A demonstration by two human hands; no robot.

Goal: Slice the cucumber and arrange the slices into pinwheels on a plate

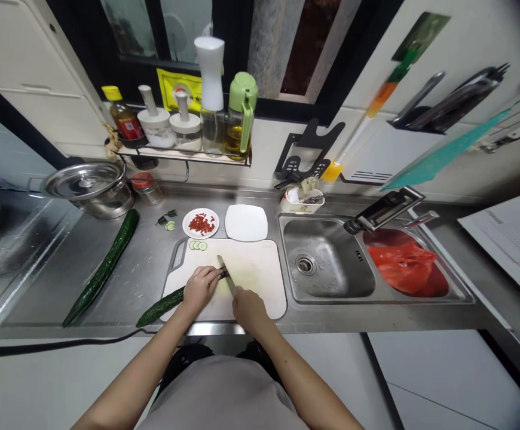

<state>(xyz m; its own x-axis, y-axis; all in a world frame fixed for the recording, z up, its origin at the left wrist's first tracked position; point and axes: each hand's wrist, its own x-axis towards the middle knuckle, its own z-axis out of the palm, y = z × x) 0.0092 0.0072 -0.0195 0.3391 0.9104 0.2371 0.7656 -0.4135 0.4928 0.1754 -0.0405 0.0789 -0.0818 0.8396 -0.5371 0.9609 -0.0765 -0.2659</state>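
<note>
My left hand is closed over the near end of a dark green cucumber, which lies slantwise on a white cutting board and sticks out past its left edge. In my right hand is the handle of a kitchen knife. Its blade stands beside my left fingertips, at the cucumber's end; whether it touches the flesh I cannot tell. A few cucumber slices lie at the board's upper left. Behind the board are a plate of chopped red pieces and a bare white square plate.
A whole cucumber and a lidded steel pot are at left. Cucumber scraps lie behind the board. To the right is a sink with a red plastic bag in its second basin. Seasoning bottles line a shelf.
</note>
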